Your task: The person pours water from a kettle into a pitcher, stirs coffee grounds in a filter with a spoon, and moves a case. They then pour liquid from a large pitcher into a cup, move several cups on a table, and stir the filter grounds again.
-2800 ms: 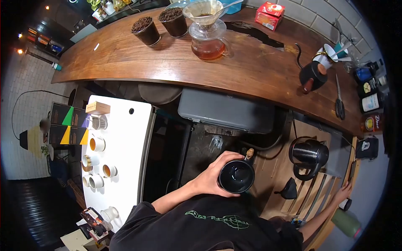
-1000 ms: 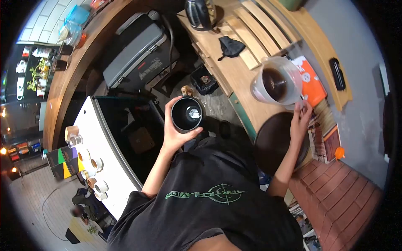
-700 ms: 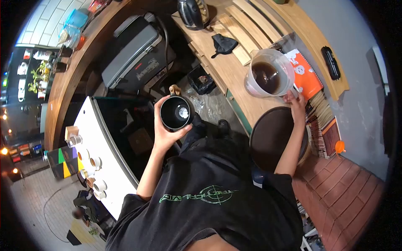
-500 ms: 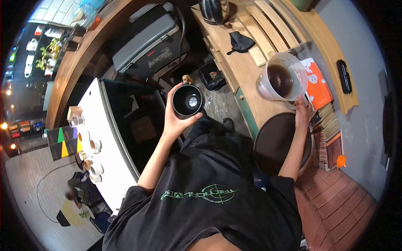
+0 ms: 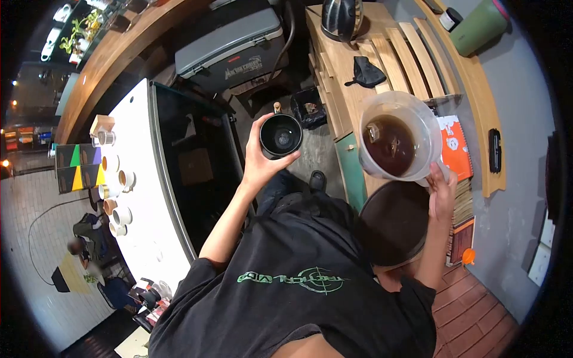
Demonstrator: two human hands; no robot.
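Observation:
My left hand (image 5: 262, 160) is wrapped round a black cup (image 5: 280, 136), with its open top facing the camera. The inside is dark with a pale reflection at the bottom. On the right, my right hand (image 5: 440, 190) grips the handle of a clear plastic pitcher (image 5: 427, 137). Dark brown liquid (image 5: 391, 146) lies in the pitcher. The pitcher is in front of the wooden counter, above a round dark seat (image 5: 394, 224). A gap separates cup and pitcher.
A white counter (image 5: 140, 197) with several cups stands at left. Behind are a grey cooler (image 5: 233, 51), a lined bin (image 5: 307, 110) and a black kettle (image 5: 340, 21). A black cloth (image 5: 365, 73) and orange notebook (image 5: 455, 152) lie at right. People sit at the far left.
The pitcher has moved nearer the camera and slightly down, and its liquid surface shows more fully. The cup has shifted slightly right. The view has also shifted.

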